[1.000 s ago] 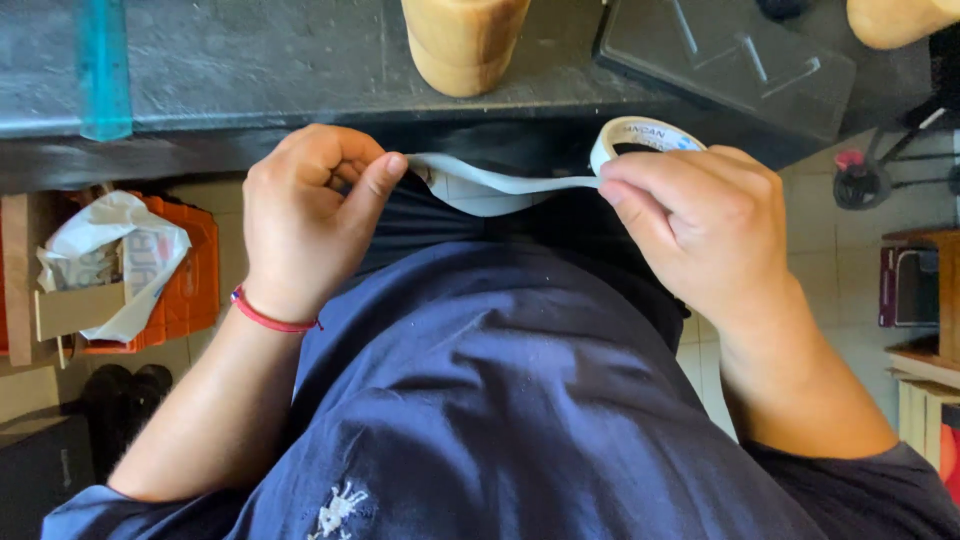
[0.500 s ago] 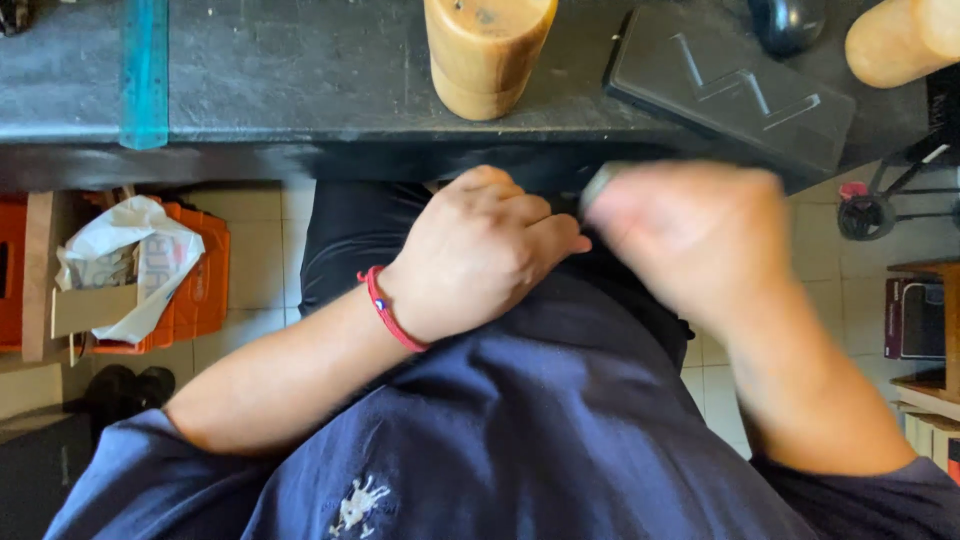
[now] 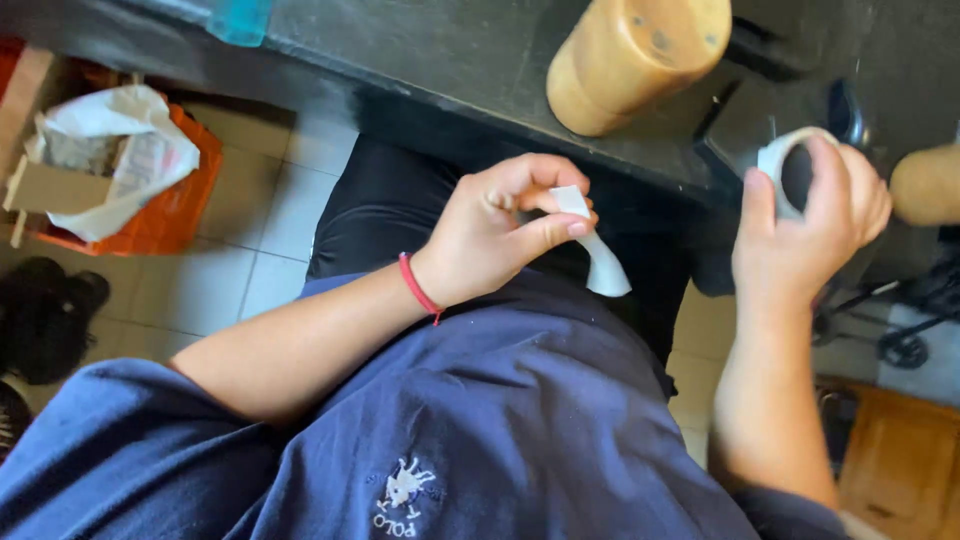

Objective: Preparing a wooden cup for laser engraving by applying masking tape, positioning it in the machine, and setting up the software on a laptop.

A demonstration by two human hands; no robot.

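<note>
The left hand (image 3: 490,235) pinches a torn strip of white tape (image 3: 595,250) between thumb and forefinger, its free end hanging just below the grip, seemingly kept off the shirt; the right hand (image 3: 810,225), well apart, is clamped around the tape roll (image 3: 785,160).

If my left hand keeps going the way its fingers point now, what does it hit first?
Probably your right hand holding the roll of white tape. The left hand, pinching a torn strip of tape, points right toward it, though depth is unclear.
</note>
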